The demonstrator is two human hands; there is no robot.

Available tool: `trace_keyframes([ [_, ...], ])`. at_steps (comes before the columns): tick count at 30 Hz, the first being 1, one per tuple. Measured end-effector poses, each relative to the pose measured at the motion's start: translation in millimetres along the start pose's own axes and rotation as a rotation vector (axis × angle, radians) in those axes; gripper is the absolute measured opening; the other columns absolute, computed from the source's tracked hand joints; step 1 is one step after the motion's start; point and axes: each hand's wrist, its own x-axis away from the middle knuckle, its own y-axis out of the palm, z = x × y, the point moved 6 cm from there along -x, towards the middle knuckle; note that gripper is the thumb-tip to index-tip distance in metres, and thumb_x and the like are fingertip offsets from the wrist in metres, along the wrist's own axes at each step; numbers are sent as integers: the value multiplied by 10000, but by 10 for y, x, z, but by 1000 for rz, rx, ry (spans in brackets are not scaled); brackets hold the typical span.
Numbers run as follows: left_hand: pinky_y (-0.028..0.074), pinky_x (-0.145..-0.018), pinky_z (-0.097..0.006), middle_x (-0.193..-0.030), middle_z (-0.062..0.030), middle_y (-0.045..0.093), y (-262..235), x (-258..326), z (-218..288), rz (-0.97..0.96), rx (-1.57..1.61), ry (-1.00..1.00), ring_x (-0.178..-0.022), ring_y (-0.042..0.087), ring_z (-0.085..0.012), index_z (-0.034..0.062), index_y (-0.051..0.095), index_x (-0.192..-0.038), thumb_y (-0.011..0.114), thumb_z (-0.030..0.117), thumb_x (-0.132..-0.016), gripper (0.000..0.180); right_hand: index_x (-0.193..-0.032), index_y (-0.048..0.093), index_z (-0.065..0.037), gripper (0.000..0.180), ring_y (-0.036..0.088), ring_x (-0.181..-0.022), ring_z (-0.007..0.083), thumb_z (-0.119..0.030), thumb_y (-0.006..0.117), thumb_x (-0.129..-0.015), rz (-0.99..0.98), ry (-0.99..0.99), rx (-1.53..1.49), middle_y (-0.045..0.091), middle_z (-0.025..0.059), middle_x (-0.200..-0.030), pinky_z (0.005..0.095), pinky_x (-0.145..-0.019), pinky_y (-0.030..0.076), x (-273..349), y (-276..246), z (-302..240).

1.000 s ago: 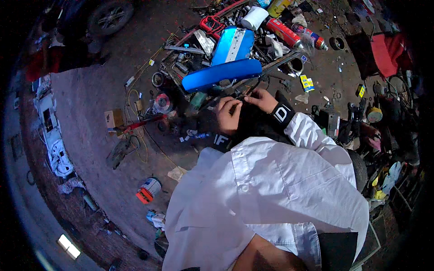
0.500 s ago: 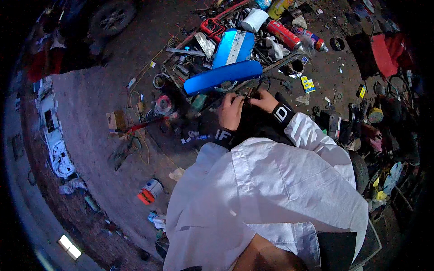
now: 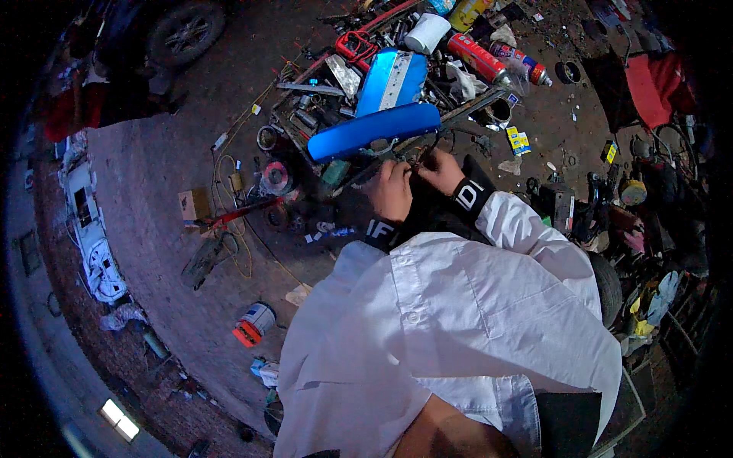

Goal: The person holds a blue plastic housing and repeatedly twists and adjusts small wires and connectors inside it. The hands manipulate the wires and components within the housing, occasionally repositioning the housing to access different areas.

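My left hand [image 3: 393,191] and my right hand [image 3: 441,169] meet fingertip to fingertip just below a long glossy blue curved panel [image 3: 374,130]. Both hands pinch some thin wires [image 3: 418,156] that run under the panel's near edge. Black cuffs with white marks show at both wrists, below white shirt sleeves. What the wires join to is hidden by my fingers. A second, lighter blue panel [image 3: 393,76] lies behind the first, on a dark metal frame [image 3: 466,111].
Spray cans [image 3: 477,55], a white roll [image 3: 426,32], a red frame piece [image 3: 359,47] and loose tools crowd the ground beyond. A small paint tin [image 3: 253,324] stands at lower left, a red chair [image 3: 657,88] at upper right, a tyre [image 3: 607,286] by my right side.
My hands have crept slightly closer to the blue panel's edge and stay together; the rest of the scene looks the same.
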Motion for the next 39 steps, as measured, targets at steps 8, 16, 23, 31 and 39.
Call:
trace_keyframes([
  [8,484,-680,-390,-926,-150,581,-1,89,-55,110,109,-67,-772,611,-327,18,651,-934,622,134,-855,144,-948,566,17,217,636,-728,251,-138,668,-837,-35,93,-152,639,158,-811,350,-646,488,19,47,-6],
  [16,471,-678,-417,-859,-217,620,-90,-33,-87,73,-9,-173,-796,604,-382,14,702,-898,631,203,-845,208,-990,573,9,270,655,-800,327,-186,687,-840,-46,-107,14,658,167,-875,381,-685,501,13,5,-230],
  [23,405,-569,-251,-744,22,647,222,23,-548,-28,773,-591,-634,541,-85,8,719,-941,726,184,-805,223,-1035,555,9,312,657,-817,324,-180,698,-832,-71,-110,7,659,177,-896,382,-691,503,19,-36,-324],
  [31,423,-658,-243,-831,-5,639,239,106,-406,-35,1104,-843,-726,545,-100,17,689,-949,694,143,-822,179,-966,558,-4,274,590,-683,164,-238,661,-867,-215,187,-604,602,78,-767,312,-647,472,38,84,-241],
  [39,475,-646,-302,-835,-75,606,-26,90,-112,181,337,15,-726,598,-199,59,684,-946,725,87,-745,207,-804,602,20,316,569,-598,171,-280,604,-902,-67,167,-140,605,103,-652,341,-574,432,-41,-34,-144],
])
